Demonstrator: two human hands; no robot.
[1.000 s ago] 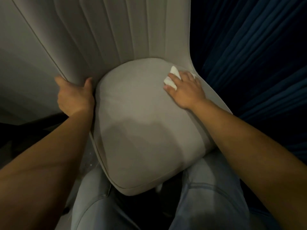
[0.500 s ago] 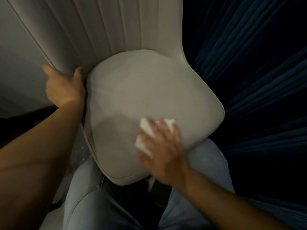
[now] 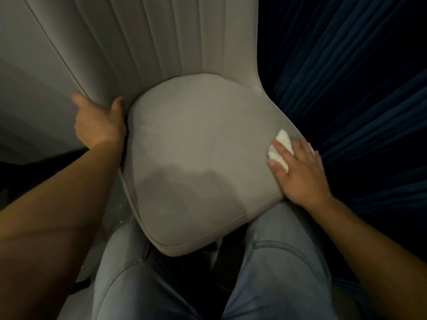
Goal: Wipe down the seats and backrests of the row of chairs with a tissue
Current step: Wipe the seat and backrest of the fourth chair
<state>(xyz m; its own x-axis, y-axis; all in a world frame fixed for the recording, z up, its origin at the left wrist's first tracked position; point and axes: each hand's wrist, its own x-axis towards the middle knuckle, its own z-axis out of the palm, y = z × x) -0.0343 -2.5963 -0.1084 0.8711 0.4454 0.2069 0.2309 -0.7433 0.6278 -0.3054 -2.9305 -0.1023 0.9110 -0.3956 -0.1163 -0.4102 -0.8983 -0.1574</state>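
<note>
Knees (image 3: 277, 262) against seat (image 3: 196, 158) front. Right hand (image 3: 300, 172) flat, fingers straight, pressing tissue (image 3: 280, 146) on seat's right edge. Left hand (image 3: 99, 123) grips backrest (image 3: 138, 54) side, steadying. Advice: even pressure, overlap strokes, cover 2 edges and rear seam.

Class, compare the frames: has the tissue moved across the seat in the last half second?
Yes. The tissue, pressed under the right hand, has gone from the seat's front middle to its right edge.
</note>
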